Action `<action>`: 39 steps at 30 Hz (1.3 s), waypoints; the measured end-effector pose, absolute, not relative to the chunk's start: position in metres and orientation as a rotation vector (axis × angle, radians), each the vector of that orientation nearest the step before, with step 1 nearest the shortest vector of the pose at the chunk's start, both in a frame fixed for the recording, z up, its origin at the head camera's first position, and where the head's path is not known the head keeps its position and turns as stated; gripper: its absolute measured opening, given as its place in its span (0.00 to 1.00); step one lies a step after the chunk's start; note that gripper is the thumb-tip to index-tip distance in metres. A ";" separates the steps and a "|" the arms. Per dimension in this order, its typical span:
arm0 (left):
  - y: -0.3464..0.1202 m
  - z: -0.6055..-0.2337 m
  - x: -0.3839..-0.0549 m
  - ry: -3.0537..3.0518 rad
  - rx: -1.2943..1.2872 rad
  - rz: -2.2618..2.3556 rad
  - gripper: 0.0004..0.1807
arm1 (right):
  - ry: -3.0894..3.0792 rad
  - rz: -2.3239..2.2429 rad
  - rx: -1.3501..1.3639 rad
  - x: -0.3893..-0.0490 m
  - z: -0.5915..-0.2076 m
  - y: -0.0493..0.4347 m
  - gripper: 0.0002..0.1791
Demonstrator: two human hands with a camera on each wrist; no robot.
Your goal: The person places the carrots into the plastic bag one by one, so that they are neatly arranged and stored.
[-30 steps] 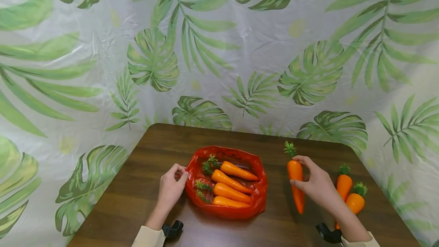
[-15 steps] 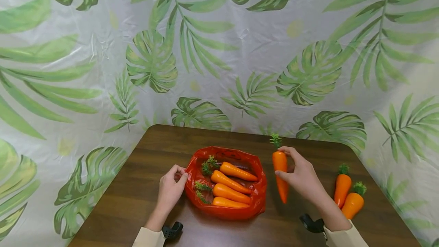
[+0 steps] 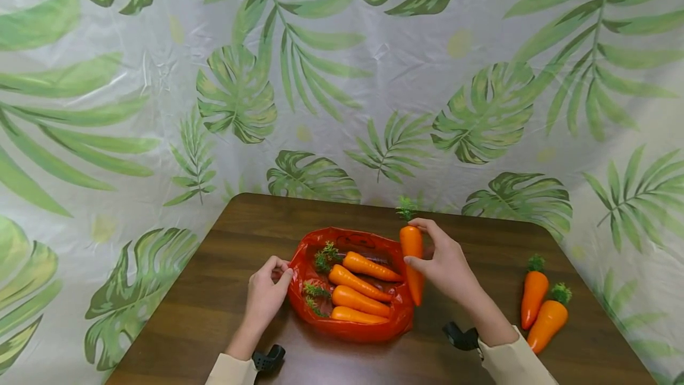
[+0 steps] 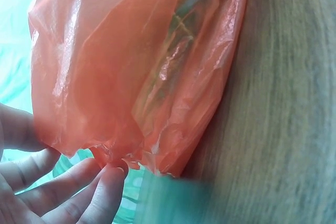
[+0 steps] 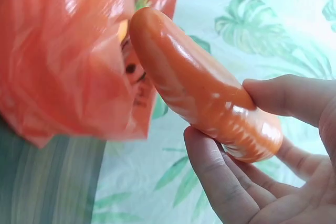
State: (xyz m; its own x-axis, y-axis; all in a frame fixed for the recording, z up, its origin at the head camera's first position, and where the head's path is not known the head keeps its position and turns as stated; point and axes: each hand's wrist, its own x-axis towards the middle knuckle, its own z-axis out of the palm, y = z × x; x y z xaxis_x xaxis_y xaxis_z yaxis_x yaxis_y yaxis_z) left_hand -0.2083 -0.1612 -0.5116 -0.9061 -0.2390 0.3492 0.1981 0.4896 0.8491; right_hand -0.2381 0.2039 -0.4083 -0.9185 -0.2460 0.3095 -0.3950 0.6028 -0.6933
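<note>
A red plastic bag (image 3: 355, 330) stands with its mouth spread wide on the table, several orange carrots (image 3: 359, 282) lying inside with their green tops to the left. My left hand (image 3: 267, 287) pinches the bag's left rim between thumb and fingers; the left wrist view shows the crumpled edge of the bag (image 4: 126, 77) there. In my right hand (image 3: 446, 263) is another carrot (image 3: 411, 242), held near its thick end with the tip down, at the bag's right rim. The right wrist view shows this carrot (image 5: 205, 93) between thumb and fingers, close beside the bag (image 5: 73, 61).
Two more carrots, one slimmer (image 3: 534, 296) and one thicker (image 3: 549, 321), lie on the right part of the brown wooden table (image 3: 224, 242). A leaf-patterned sheet (image 3: 320, 76) hangs behind the table's far edge.
My right hand has carried its carrot leftward, from near the two loose carrots to the bag's right rim. The left hand and the bag have stayed almost in place.
</note>
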 end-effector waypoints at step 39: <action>-0.163 -0.514 -0.211 -2.339 0.036 -1.404 0.08 | -2.728 1.113 1.201 -0.244 -0.451 0.142 0.37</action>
State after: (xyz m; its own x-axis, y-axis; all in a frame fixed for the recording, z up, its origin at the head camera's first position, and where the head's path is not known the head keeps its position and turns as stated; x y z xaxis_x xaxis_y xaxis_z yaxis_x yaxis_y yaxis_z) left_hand -0.2108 -0.1627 -0.5143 -0.9156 -0.2281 0.3312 0.1850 0.4923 0.8506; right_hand -0.2441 0.1423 -0.4514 -0.7145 -0.6609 0.2296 -0.6330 0.4708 -0.6145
